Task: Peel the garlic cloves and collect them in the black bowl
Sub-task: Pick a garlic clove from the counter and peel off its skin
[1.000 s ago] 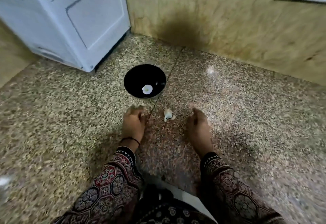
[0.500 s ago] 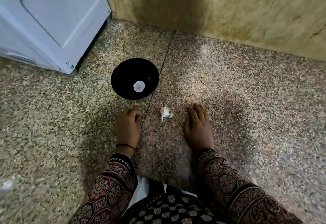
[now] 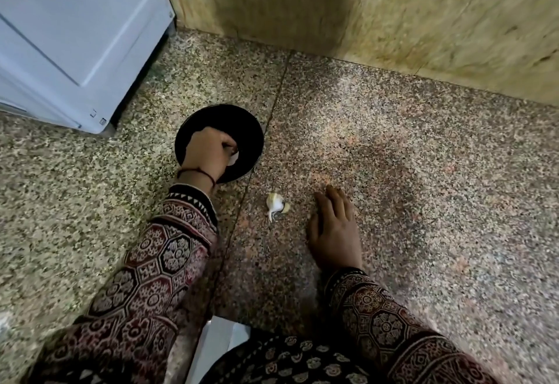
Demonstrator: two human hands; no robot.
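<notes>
We judge the task barely begun. Our left hand [image 3: 208, 153] reaches into the bowl [image 3: 252, 137], fingers curled round the one white clove [image 3: 234, 159] there; we cannot tell if it is peeled. Our right hand [image 3: 335, 232] rests flat on the floor [image 3: 408, 172], fingers straight, holding nothing. Between the hands, nearer the right, lies the garlic [image 3: 274, 203], skin on, a yellowish scrap [image 3: 286, 208] touching it. We count one bowl, one clove inside, one garlic and one scrap outside
</notes>
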